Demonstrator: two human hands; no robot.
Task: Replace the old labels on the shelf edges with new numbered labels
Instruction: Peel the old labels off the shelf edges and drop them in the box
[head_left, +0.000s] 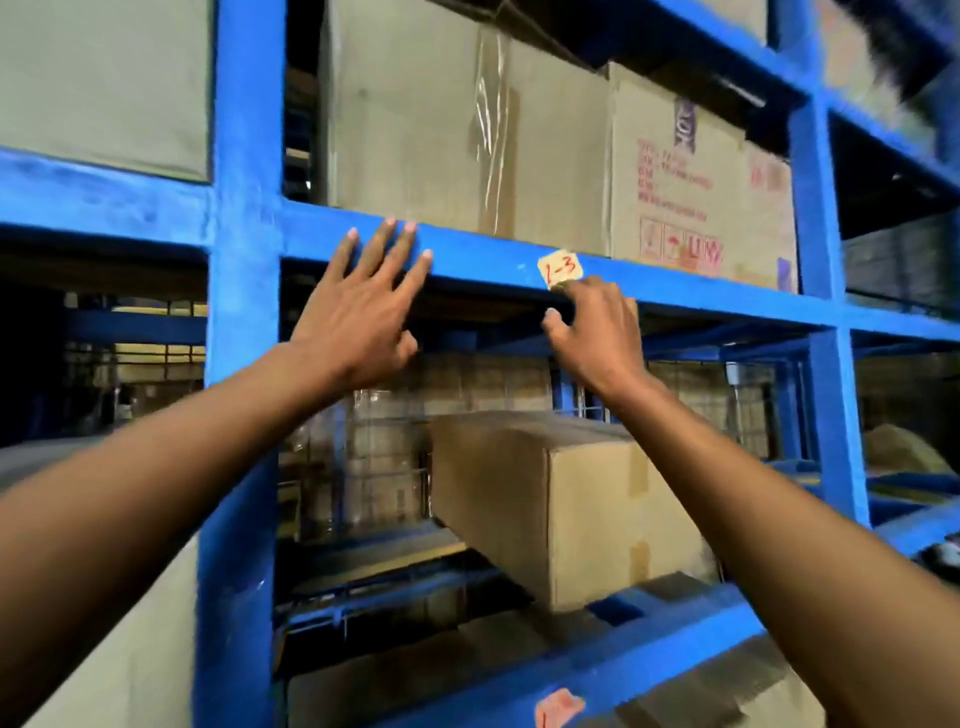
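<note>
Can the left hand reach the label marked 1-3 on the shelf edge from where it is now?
Probably yes. The left hand lies flat on the same blue beam as the label, with bare beam between. Only the right hand, at the label's lower edge, crowds it.

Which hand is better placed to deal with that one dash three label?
Right hand: its fingers already touch the label at its lower edge. The left hand lies flat on the beam, well aside.

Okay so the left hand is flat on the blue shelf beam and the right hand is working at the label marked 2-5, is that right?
Not quite. In the head view the label reads 1-3 in red, not 2-5. The rest holds: left hand flat on the blue shelf beam, right hand at the label's lower edge.
</note>
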